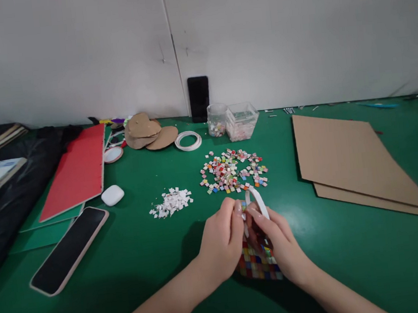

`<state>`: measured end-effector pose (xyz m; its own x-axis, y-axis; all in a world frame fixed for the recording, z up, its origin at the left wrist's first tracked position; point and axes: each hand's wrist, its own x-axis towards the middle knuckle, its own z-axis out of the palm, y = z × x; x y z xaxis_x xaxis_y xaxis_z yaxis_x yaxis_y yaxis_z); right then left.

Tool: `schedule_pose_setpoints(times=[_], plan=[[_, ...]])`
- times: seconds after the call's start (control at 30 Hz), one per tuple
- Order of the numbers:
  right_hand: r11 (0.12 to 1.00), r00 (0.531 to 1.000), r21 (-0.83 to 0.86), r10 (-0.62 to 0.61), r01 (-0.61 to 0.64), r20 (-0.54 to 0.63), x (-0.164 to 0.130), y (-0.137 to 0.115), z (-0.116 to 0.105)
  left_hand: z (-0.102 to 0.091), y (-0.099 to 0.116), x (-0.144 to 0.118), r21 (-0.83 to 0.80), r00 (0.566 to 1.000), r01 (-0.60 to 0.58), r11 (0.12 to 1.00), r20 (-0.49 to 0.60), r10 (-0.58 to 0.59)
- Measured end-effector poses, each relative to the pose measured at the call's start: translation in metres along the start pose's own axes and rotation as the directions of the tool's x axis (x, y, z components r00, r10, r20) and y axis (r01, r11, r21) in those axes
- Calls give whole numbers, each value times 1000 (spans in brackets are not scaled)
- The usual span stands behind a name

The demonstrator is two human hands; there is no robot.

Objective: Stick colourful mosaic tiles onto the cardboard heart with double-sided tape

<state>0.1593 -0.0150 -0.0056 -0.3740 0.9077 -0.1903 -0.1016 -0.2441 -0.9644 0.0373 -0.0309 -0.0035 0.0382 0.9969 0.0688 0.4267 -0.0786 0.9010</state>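
Over a panel of small coloured mosaic tiles [256,267], my two hands meet near the front of the table. My right hand [279,241] is closed round a thin white roll of tape [259,202], its fingers passing through the ring. At the panel's upper edge my left hand [221,237] is closed in a pinch beside the roll; what sits between its fingertips is mostly hidden. Loose coloured tiles [229,172] lie scattered just beyond the hands. To their left is a small heap of white paper bits [172,201].
At the back stand an upright phone [199,99], a clear cup [217,120] and a clear box [242,122]. Another tape roll [188,141] lies near cardboard pieces [142,128]. Cardboard sheets [347,157] are right; a phone [69,251], white case [112,195] and red board [78,170] left.
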Motion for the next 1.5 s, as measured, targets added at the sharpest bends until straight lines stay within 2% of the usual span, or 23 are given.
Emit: schedule_pose_setpoints(times=[0.1,0.17,0.43,0.77,0.93,1.07,1.27,1.5], plan=[[998,996,60,-13,7,92,0,1,-4,-1,-1,-1,85,1000,-21,996,-21,23],[998,993,65,-28,21,112,1,1,-5,-1,-1,0,132,999,-40,990,-28,44],[1000,995,-14,-25,27,93,1,1,-4,-3,3,1,234,986,-142,962,-49,157],[987,990,-133,-69,85,121,1,4,-7,-4,2,3,318,985,-157,935,-17,171],[983,985,-149,-90,112,148,1,4,-6,-3,2,2,331,979,-186,925,-13,202],[984,990,-155,-69,87,123,0,4,-6,-3,1,2,319,981,-176,931,-20,192],[993,991,-103,-48,61,126,-2,3,-5,-4,2,4,252,989,-139,958,-22,149],[996,985,-60,-61,71,163,0,3,-6,-3,1,2,283,983,-163,945,-37,180]])
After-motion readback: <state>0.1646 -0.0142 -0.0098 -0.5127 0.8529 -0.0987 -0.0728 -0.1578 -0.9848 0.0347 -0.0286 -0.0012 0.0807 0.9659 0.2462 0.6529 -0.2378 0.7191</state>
